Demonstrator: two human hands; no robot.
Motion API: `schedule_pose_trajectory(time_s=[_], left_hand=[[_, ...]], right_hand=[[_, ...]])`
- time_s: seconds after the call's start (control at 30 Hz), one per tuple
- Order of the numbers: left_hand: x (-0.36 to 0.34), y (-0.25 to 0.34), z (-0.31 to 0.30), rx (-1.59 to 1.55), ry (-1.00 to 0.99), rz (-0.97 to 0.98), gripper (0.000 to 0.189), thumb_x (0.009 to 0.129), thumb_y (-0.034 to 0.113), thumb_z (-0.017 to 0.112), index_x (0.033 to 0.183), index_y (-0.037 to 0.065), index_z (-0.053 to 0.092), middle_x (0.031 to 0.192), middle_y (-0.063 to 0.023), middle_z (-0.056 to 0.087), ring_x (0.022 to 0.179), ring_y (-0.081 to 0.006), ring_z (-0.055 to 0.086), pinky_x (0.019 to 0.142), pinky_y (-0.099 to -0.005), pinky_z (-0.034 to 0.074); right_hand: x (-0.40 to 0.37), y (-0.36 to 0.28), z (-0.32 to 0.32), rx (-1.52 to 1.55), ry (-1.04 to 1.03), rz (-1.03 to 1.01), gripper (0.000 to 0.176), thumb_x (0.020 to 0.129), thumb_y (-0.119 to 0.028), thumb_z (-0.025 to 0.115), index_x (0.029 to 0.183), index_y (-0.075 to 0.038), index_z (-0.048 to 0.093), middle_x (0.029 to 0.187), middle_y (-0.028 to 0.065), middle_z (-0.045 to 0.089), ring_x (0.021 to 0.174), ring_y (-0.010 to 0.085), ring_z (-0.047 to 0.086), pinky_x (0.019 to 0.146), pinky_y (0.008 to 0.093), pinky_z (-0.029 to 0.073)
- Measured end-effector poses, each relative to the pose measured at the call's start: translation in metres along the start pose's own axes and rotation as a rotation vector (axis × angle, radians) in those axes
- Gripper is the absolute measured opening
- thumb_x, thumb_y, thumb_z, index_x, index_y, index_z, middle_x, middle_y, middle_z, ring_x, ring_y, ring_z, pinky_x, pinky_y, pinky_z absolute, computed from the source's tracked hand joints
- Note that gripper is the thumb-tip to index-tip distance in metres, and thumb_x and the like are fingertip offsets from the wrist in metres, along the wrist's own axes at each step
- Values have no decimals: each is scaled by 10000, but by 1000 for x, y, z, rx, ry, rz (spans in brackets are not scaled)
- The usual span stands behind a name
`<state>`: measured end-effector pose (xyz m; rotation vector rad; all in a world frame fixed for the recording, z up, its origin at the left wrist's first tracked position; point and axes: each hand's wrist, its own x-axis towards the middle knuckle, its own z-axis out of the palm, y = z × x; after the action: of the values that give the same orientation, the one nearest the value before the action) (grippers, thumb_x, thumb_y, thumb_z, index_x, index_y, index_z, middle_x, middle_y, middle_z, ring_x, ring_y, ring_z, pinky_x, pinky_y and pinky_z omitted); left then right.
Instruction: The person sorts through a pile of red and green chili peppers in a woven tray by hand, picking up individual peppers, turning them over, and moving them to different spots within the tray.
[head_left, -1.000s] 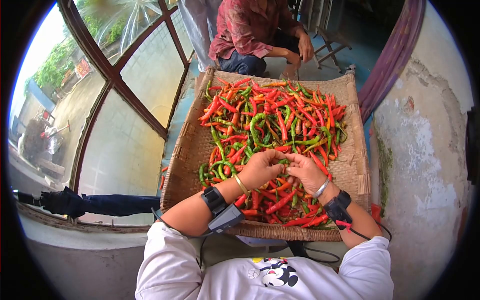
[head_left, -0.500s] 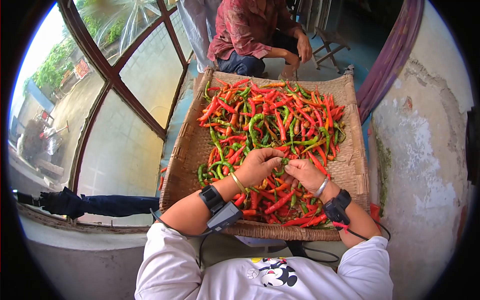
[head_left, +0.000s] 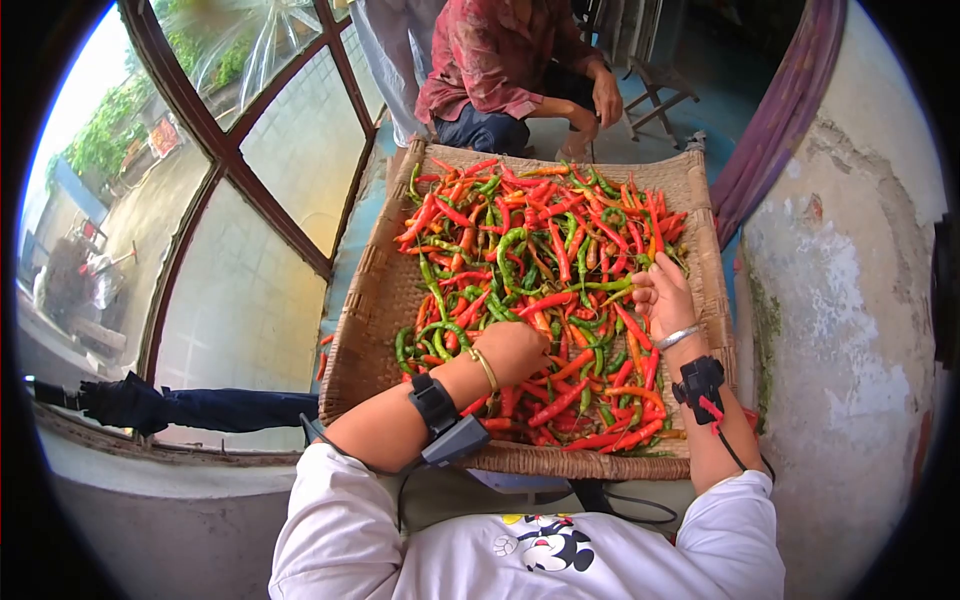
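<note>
Red and green chili peppers (head_left: 560,240) lie heaped in a woven basket tray (head_left: 365,300) in front of me. My left hand (head_left: 512,352) is low over the near-left part of the heap, back upward. Its fingers curl down among the peppers, so whatever they hold is hidden. Above the right side of the heap, my right hand (head_left: 665,300) has its fingers apart and partly bent, with no pepper plainly in them. A long green chili (head_left: 605,285) lies just left of those fingertips.
Across the tray a person in a red patterned shirt (head_left: 490,60) sits low, hands together. A folding stool (head_left: 660,95) stands behind. Left are framed windows (head_left: 250,280) and a dark umbrella (head_left: 230,410); right, a purple curtain (head_left: 780,110) and a peeling wall (head_left: 830,300).
My hands were together over the heap with a green chili between them. The right has moved away, up and right; the left has shifted slightly down. A curled green chili now shows farther up the heap.
</note>
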<state>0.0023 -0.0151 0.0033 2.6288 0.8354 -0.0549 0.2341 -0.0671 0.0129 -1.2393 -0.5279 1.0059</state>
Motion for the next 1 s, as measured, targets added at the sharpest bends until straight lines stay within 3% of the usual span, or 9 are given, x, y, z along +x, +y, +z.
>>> schedule_pose_trajectory(time_s=[0.07,0.13,0.23,0.33,0.43,0.73,0.87,0.97,1.0], left_hand=[[-4,5,-3,91,-216,6,315,746,391,575,850,98,623,727,-102,614,724,-271,606,638,-391,478],[-2,0,6,86,-208,48,337,729,407,595,855,96,620,730,-96,614,726,-277,607,636,-402,475],[-4,6,-3,184,-296,87,345,726,412,599,879,105,622,758,-84,622,737,-270,609,631,-402,476],[-4,6,-5,225,-366,92,338,716,397,607,900,114,624,778,-81,625,757,-259,612,635,-400,476],[-7,-2,-5,186,-365,42,312,701,353,624,908,119,628,790,-85,627,768,-265,613,631,-398,477],[-11,-2,-22,307,-441,84,185,740,207,573,887,113,634,816,-95,632,789,-266,620,625,-384,493],[-11,-5,-17,272,-323,65,151,747,220,561,827,111,629,766,-98,625,738,-271,619,614,-387,488],[-12,-2,-28,221,-242,48,147,750,211,552,808,103,633,737,-93,621,705,-270,616,599,-386,485],[-13,-2,-34,170,-208,53,149,751,203,550,805,98,641,731,-87,621,695,-269,615,586,-388,485]], right_hand=[[-2,9,2,-37,-54,9,398,865,-156,484,1219,4,396,789,73,590,571,84,549,458,205,447],[-10,11,12,-335,-404,142,337,858,-132,493,1159,17,458,817,75,601,606,97,571,486,212,463],[-32,25,27,-641,-697,84,220,826,-120,538,992,19,572,771,61,609,613,94,572,581,231,472],[-43,35,29,-1150,-950,-224,271,771,-247,569,974,-70,601,822,124,623,753,248,608,690,350,469],[-46,49,28,-1339,-1096,-193,281,750,-282,555,959,-100,608,865,147,614,849,320,573,762,401,441],[-49,53,31,-1291,-1088,-260,277,753,-267,556,949,-76,601,854,163,612,841,328,571,762,410,437],[-53,51,38,-1169,-979,-263,270,754,-251,576,945,-61,598,829,157,615,808,311,584,724,385,457],[-56,39,45,-942,-834,-25,258,780,-136,609,998,-7,561,836,93,615,783,121,584,683,251,464],[-56,40,45,-941,-834,-24,258,780,-136,609,998,-7,561,836,93,615,783,121,584,683,251,464]])
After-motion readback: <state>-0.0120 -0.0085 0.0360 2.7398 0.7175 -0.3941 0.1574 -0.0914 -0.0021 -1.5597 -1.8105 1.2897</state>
